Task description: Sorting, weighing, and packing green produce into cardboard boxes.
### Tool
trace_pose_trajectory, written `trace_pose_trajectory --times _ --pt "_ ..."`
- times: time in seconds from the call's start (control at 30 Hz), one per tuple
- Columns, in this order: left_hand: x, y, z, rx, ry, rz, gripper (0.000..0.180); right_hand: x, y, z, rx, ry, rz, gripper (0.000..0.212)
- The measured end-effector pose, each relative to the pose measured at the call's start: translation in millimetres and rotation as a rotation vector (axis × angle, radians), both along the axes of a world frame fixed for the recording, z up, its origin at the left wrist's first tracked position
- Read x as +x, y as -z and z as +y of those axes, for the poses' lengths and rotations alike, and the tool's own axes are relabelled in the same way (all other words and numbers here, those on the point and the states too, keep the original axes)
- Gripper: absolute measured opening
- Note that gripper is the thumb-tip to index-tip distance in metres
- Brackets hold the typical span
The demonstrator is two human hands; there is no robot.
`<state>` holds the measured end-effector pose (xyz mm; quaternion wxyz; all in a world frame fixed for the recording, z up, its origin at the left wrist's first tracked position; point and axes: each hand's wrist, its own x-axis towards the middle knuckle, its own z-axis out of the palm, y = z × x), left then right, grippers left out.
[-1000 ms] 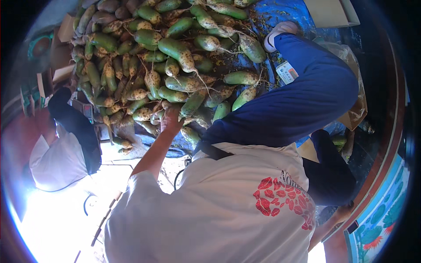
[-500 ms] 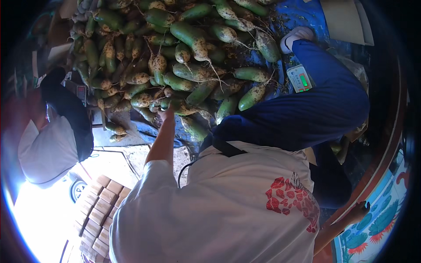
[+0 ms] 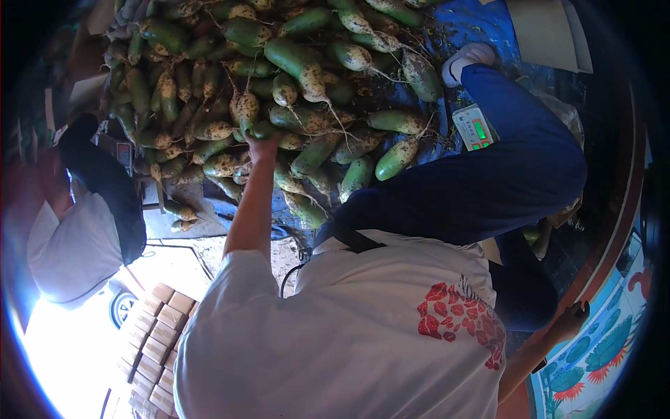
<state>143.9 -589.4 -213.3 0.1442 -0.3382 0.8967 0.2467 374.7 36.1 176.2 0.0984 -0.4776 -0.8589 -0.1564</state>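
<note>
A large heap of long green radishes (image 3: 296, 63), dusted with soil and with pale, stringy root ends, fills the upper middle of the view. My left hand (image 3: 262, 147) reaches up into its near part, fingers closed round a green radish (image 3: 264, 130); the palm side is hidden. Out at the lower right, my right hand (image 3: 572, 321) hangs beside the painted wall, away from the heap. It is dark and partly turned away, so its grip is unclear.
A digital scale (image 3: 473, 128) with a lit green display stands by my bent leg on a blue sheet (image 3: 481, 24). Cardboard (image 3: 548, 35) lies at upper right. Another person (image 3: 77, 237) is at far left, near stacked brown cartons (image 3: 160, 335). A painted wall (image 3: 593, 356) borders the right.
My left hand has moved farther up into the heap, away from my body. The view has shifted slightly. My right hand stays near the wall, raised a little.
</note>
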Motion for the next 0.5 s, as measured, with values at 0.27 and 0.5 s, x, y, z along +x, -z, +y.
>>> trace_pose_trajectory --times 0.27,0.5 --pt "-57.8 -44.4 26.7 0.86 -0.689 -0.017 0.052 -4.6 17.4 2.6 -0.075 -0.072 -0.046 0.027" --pt "-14.5 -85.3 -51.6 0.812 -0.537 -0.168 0.034 -66.4 68.0 36.5 -0.178 -0.471 -0.088 0.029"
